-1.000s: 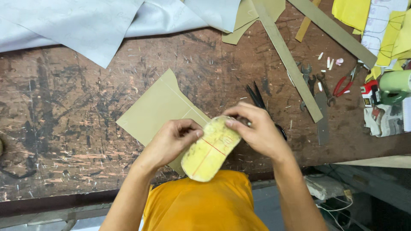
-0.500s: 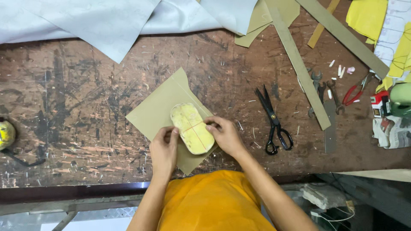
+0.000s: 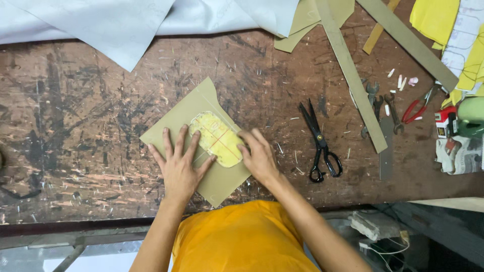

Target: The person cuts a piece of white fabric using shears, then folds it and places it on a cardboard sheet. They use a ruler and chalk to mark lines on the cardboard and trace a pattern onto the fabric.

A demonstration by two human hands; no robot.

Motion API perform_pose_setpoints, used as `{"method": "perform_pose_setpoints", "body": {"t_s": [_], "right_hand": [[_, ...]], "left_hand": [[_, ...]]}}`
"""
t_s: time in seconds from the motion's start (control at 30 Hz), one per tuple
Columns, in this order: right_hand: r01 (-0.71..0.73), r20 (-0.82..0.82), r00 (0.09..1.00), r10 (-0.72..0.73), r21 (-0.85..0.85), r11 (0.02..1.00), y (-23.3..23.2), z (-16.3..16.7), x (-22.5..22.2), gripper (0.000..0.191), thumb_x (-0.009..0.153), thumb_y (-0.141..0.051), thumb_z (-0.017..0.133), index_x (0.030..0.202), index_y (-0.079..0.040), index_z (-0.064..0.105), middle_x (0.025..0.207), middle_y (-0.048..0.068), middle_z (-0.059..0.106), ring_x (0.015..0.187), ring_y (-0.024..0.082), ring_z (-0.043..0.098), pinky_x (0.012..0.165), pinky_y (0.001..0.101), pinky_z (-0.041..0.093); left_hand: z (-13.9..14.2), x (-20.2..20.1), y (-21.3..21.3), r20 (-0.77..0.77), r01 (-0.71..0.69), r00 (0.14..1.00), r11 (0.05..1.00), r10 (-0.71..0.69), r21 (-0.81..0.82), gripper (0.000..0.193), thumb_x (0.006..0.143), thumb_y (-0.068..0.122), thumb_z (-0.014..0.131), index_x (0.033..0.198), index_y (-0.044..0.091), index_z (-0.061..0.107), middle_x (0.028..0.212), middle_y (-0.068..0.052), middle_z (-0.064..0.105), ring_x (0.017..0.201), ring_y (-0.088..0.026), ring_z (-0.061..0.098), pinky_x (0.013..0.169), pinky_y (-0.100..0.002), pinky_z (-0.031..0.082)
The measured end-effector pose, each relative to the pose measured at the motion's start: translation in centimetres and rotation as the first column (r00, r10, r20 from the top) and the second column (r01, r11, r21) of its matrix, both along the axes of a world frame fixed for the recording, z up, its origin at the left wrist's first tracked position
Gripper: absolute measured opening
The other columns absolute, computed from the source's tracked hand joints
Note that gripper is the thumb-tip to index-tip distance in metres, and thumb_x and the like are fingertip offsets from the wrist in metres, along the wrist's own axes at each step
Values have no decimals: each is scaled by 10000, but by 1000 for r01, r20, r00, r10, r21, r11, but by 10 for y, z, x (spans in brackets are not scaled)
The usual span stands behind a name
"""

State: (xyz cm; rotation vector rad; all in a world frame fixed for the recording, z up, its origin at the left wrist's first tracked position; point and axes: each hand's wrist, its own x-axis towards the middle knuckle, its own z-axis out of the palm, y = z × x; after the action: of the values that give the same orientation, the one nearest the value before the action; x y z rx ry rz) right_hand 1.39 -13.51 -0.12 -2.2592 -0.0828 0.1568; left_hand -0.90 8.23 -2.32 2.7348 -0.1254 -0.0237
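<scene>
While lying on the tan card sheet (image 3: 176, 121) at the near edge of the scarred wooden bench (image 3: 75, 131), yellow oval pattern (image 3: 218, 138) pinned flat: left hand (image 3: 177, 168) spread open beside it, right hand (image 3: 259, 156) open-fingered against its right edge. Black scissors (image 3: 320, 146) nearby.

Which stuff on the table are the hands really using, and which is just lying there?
In use:
left hand flat on the tan card sheet
right hand against the yellow sole-shaped piece

Just lying about:
black scissors
red pliers
long card strip
grey fabric
</scene>
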Motion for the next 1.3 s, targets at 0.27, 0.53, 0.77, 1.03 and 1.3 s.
{"method": "perform_pose_setpoints", "body": {"t_s": [0.27, 0.53, 0.77, 1.03, 1.3], "right_hand": [[22, -30, 999, -25, -102, 995, -7, -12, -21, 390, 927, -51, 715, 1311, -107, 674, 906, 91, 546, 733, 214, 608, 641, 342, 542], [44, 38, 998, -41, -69, 997, -10, -15, -22, 346, 933, -51, 700, 1276, -96, 699, 915, 91, 544, 720, 204, 627, 639, 345, 539], [33, 66, 997, -28, -83, 996, -9, -9, -20, 377, 914, -103, 730, 1289, -97, 686, 939, 112, 563, 745, 252, 652, 677, 381, 552], [15, 80, 997, -6, -114, 993, -9, -7, -19, 382, 915, -112, 731, 1294, -108, 685, 938, 114, 576, 749, 276, 660, 685, 399, 555], [10, -6, 1000, -11, -103, 995, -10, -7, -19, 386, 926, -124, 719, 1309, -108, 674, 930, 107, 560, 701, 255, 658, 648, 386, 560]], "left_hand": [[-1, 1, -5, -20, 20, 1000, 999, -19, 43, 856, 823, 692, 664, 1496, 177, 543, 1637, -20, 386, 1561, -447, 116, 1140, -805, -17], [0, 0, -11, -36, 3, 999, 999, -1, 50, 892, 813, 702, 654, 1521, 177, 516, 1647, -22, 365, 1555, -476, 103, 1120, -822, -21], [0, 1, -14, -34, -1, 999, 999, 3, 54, 883, 821, 701, 655, 1517, 173, 521, 1647, -34, 365, 1549, -492, 110, 1114, -832, -19], [1, 1, -13, -43, -3, 999, 998, 6, 59, 895, 824, 697, 657, 1523, 158, 509, 1647, -41, 363, 1552, -485, 107, 1118, -831, -8], [9, 4, -15, -51, 10, 999, 996, -5, 92, 892, 844, 710, 621, 1532, 159, 487, 1637, -45, 364, 1547, -489, 96, 1102, -843, -3]]}}
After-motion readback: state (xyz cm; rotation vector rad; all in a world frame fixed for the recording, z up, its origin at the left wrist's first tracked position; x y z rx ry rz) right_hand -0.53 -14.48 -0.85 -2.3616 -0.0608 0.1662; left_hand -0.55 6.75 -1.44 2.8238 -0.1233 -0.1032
